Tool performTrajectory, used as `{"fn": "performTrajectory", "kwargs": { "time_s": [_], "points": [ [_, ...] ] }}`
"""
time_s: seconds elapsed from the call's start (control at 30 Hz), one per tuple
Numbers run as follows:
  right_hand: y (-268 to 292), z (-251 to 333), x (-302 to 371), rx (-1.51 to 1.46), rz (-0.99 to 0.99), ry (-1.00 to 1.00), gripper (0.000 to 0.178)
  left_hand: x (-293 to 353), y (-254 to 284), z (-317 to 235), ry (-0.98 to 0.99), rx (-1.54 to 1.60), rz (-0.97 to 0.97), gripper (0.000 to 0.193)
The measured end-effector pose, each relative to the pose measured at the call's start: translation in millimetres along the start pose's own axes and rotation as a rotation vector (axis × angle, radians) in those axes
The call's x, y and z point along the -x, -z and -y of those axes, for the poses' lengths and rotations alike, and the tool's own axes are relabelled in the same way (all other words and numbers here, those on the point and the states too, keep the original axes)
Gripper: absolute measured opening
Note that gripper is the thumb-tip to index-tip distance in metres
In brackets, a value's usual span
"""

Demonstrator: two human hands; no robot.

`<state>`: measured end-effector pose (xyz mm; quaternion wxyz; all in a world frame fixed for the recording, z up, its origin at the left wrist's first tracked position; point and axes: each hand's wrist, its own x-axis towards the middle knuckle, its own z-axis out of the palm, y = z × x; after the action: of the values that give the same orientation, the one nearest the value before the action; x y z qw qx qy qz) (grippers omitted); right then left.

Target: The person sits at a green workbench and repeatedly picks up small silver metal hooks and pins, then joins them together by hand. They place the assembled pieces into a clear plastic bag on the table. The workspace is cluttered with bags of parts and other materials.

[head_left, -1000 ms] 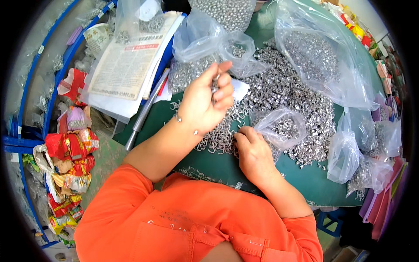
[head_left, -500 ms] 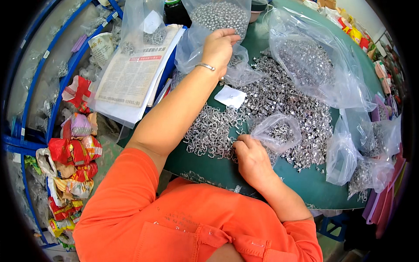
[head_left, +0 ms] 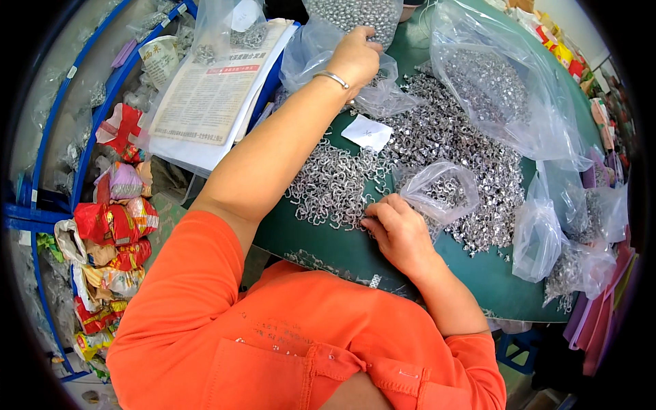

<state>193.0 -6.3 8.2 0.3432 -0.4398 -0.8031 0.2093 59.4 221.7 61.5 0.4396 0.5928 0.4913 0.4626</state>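
My left hand (head_left: 357,58), with a bracelet on its wrist, reaches to the far side over a crumpled clear bag (head_left: 309,51). Its fingers are partly stretched and a little apart, against a clear bag of round silver beads (head_left: 352,15); the thumb is hidden. My right hand (head_left: 403,232) rests at the near right edge of a pile of small silver S-shaped hooks (head_left: 328,181). Thumb and forefinger are drawn together there, and whatever is between them is too small to make out. Beside that hand lies an opened clear bag (head_left: 441,195) with hooks showing in it.
A large heap of small shiny metal pieces (head_left: 458,150) covers mid-table, with a white paper slip (head_left: 367,132) beside it. Large clear bag (head_left: 485,89) lies behind. Newspaper-topped papers (head_left: 205,102) lie left; blue-edged shelves (head_left: 89,123) and red packets (head_left: 113,222) stand beyond.
My left hand has shifted slightly up and to the right, at the bead bag. My right hand stays by the hook pile, its thumb and forefinger slightly repositioned. The whole view has shifted a little.
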Motion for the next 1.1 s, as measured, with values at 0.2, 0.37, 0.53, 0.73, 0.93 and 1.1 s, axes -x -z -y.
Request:
{"fn": "performTrajectory", "kwargs": {
  "time_s": [0.2, 0.37, 0.53, 0.73, 0.93, 1.1],
  "points": [
    [5, -6, -1, -0.17, -0.019, -0.015, 0.015, 34, 8, -5, -0.35, 0.214, 0.042, 0.038],
    [12, -7, 3, -0.158, 0.037, -0.076, 0.015, 133, 21, -19, -0.248, -0.013, 0.236, 0.024],
    [14, 0, 5, -0.34, 0.018, -0.263, 0.02, 195, 37, 18, -0.461, -0.376, 0.526, 0.03],
    [14, -2, 6, -0.727, 0.069, -0.473, 0.019, 221, 30, 37, -0.406, -0.281, 0.359, 0.018],
    [12, -5, 7, -0.587, 0.074, -0.37, 0.018, 233, 25, 41, -0.31, -0.158, 0.267, 0.016],
    [10, -6, 10, -0.592, 0.017, -0.372, 0.014, 237, 19, 54, -0.183, 0.064, 0.155, 0.018]
  ]
}}
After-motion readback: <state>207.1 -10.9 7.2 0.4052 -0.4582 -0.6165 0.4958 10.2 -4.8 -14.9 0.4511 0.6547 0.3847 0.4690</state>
